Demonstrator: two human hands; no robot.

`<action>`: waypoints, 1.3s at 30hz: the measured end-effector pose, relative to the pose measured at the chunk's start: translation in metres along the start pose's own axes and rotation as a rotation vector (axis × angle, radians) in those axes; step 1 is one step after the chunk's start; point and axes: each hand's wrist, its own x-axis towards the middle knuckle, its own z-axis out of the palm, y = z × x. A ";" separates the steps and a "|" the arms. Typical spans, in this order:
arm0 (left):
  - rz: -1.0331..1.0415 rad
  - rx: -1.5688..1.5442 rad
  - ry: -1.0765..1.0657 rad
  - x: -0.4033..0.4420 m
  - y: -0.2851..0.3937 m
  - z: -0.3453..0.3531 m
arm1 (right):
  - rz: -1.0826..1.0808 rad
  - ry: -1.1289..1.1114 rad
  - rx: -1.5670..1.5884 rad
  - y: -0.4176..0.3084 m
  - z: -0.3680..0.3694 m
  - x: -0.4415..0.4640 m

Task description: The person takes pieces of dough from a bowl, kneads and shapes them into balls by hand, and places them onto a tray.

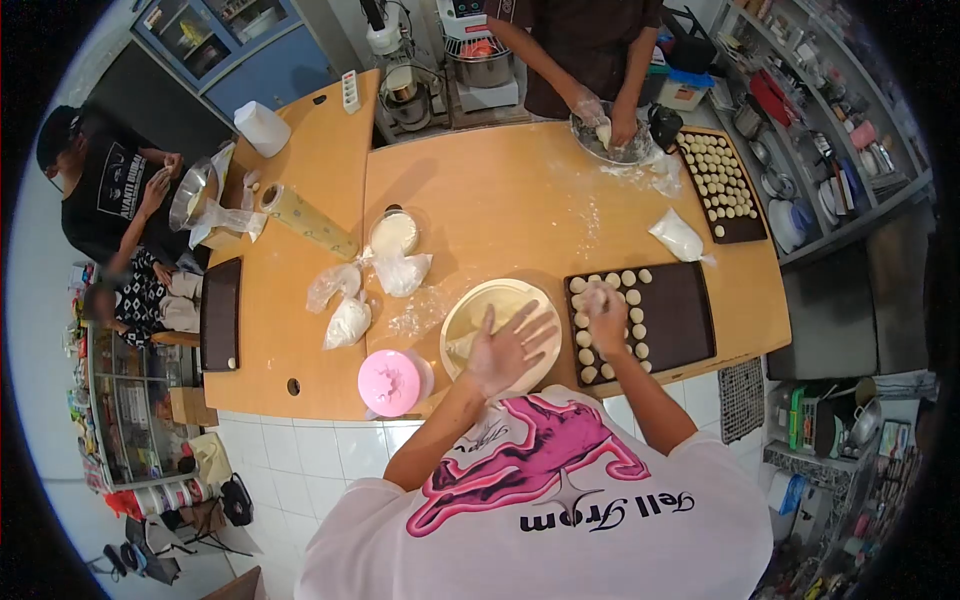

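Note:
My left hand [508, 352] is open, palm up and fingers spread, over the cream bowl [545, 375]. Pale dough [462, 345] shows partly inside that bowl; my hand hides the rest. My right hand [606, 318] is over the left part of a dark baking tray [685, 315], its fingers bunched together round what looks like a small pale dough ball. Rows of round dough balls [583, 338] lie on this tray around my right hand, and some are hidden beneath it. The tray's right part is bare.
A pink lidded container [392, 383] stands left of the bowl. Flour bags [348, 322], a tub of flour [394, 232] and a film roll [310, 222] lie further left. Across the table, a co-worker's hands [622, 122] work in a metal bowl, beside a full tray [720, 185].

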 end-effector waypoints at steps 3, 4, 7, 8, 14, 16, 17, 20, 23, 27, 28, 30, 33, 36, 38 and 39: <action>0.144 -0.057 0.055 -0.013 0.014 -0.017 | 0.496 0.218 0.040 0.044 -0.066 0.038; 0.192 -0.095 0.072 -0.018 0.018 -0.025 | 0.523 0.226 -0.012 0.059 -0.090 0.046; 0.298 -0.183 0.144 -0.033 0.028 -0.048 | 0.534 0.238 -0.180 0.065 -0.123 0.058; 0.324 -0.194 0.180 -0.037 0.031 -0.052 | 0.525 0.241 -0.238 0.062 -0.129 0.060; 0.409 -0.256 0.330 -0.041 0.031 -0.062 | 0.288 0.095 -0.805 0.054 -0.140 0.058; 0.413 -0.263 0.370 -0.038 0.029 -0.063 | 0.141 0.062 -0.899 0.067 -0.146 0.056; 0.408 -0.281 0.394 -0.037 0.028 -0.063 | 0.067 0.050 -0.941 0.075 -0.149 0.056; 0.387 -0.313 0.445 -0.033 0.025 -0.063 | -0.017 0.044 -1.045 0.089 -0.155 0.053; 0.383 -0.310 0.455 -0.032 0.022 -0.064 | 0.050 0.033 -1.068 0.091 -0.158 0.052; 0.391 -0.299 0.464 -0.033 0.021 -0.066 | 0.054 0.009 -1.110 0.091 -0.160 0.053; 0.394 -0.300 0.471 -0.033 0.021 -0.067 | 0.040 0.017 -1.121 0.090 -0.160 0.053; 0.401 -0.297 0.473 -0.033 0.021 -0.069 | 0.005 0.013 -1.116 0.091 -0.160 0.053; 0.402 -0.305 0.483 -0.032 0.020 -0.069 | -0.019 -0.007 -1.088 0.089 -0.162 0.052; 0.408 -0.306 0.484 -0.033 0.020 -0.068 | 0.001 -0.004 -1.094 0.081 -0.160 0.051; 0.410 -0.309 0.486 -0.034 0.020 -0.068 | -0.006 -0.004 -1.105 0.078 -0.160 0.050; 0.409 -0.313 0.489 -0.034 0.020 -0.069 | -0.010 -0.005 -1.103 0.077 -0.160 0.049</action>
